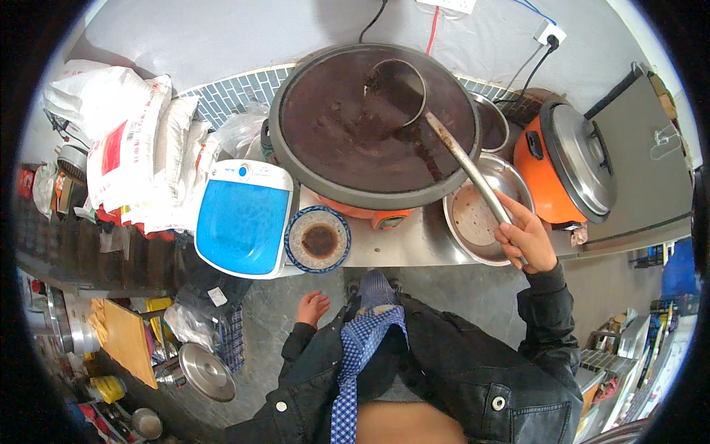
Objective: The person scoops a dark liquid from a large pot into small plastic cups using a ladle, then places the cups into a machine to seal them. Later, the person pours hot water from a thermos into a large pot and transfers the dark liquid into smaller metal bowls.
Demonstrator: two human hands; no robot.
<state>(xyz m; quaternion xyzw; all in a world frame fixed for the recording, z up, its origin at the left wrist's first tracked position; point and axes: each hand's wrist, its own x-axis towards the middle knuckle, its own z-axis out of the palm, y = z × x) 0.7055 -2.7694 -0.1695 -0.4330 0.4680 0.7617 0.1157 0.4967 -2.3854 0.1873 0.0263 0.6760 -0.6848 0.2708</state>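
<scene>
My right hand [524, 236] grips the long metal handle of a large ladle [471, 169]. The ladle's round bowl sits at the surface of a dark purplish-brown liquid [333, 133], which fills a wide cooker pot [377, 198] nearly to its grey rim. Below my right hand and the handle stands a steel basin [471, 213] with a pale brown, frothy liquid in it. My left hand [313, 308] hangs low before the counter, holding nothing, its fingers loosely curled and partly apart. Nearest to it on the counter is a blue-rimmed bowl [346, 244] with brown residue inside.
A blue-lidded white appliance [244, 219] stands left of the bowl. Stacked white sacks [133, 144] lie beyond it. To the right are an orange cooker [541, 177] with a steel lid and a smaller steel pot [502, 125]. Power cords [535, 72] run along the wall.
</scene>
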